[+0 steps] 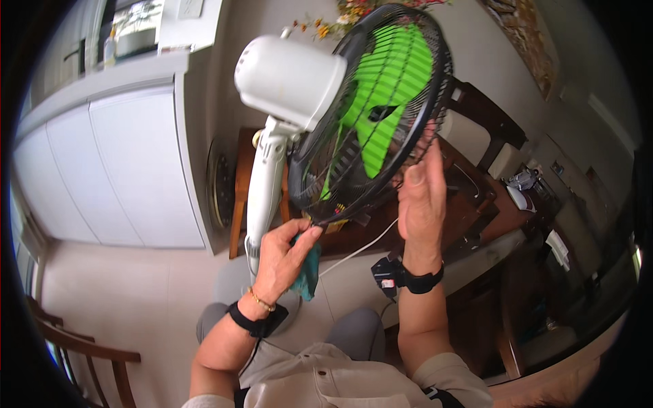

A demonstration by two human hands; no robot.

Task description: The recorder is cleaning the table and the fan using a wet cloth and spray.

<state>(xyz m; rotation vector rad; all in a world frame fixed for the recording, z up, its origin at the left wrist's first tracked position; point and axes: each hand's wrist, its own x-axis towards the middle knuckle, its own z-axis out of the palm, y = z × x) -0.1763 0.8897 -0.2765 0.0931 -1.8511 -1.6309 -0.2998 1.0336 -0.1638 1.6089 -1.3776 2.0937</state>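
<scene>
A pedestal fan with a white motor housing (291, 76), a black wire guard (433, 56) and green blades (393, 71) stands before me, its head tilted. My left hand (285, 255) is at the guard's lower rim, thumb and forefinger pinched at its edge. A teal cloth (307, 273) hangs from beneath that hand; the fingers behind it are partly hidden. My right hand (423, 199) holds the front side of the guard, its fingertips partly hidden behind the wires. The white fan pole (262, 199) runs down beside my left hand.
White cabinets (137, 168) line the left side. Behind the fan is a dark wooden table (459, 224) with several items; a wooden chair (484, 122) stands beyond. A white cord (357, 250) runs below the fan. Another wooden chair (86, 349) is at lower left.
</scene>
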